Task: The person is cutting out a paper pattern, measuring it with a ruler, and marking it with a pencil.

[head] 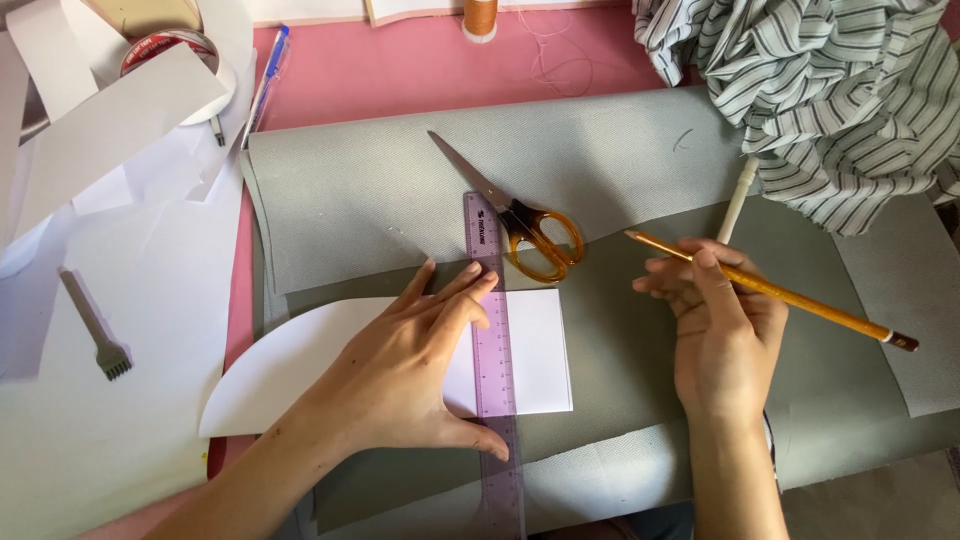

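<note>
Purple ruler (pixel 493 330) is pinned flat on white paper template (pixel 300 360) by spread left hand (pixel 410 375); pencil (pixel 770 291) is pinched in right hand (pixel 722 335).

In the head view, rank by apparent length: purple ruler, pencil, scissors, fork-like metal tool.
1. purple ruler
2. pencil, close to the ruler, so unsure
3. scissors
4. fork-like metal tool

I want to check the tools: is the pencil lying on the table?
No, the right hand holds the pencil up above the grey material, while the left hand presses the purple ruler.
</note>
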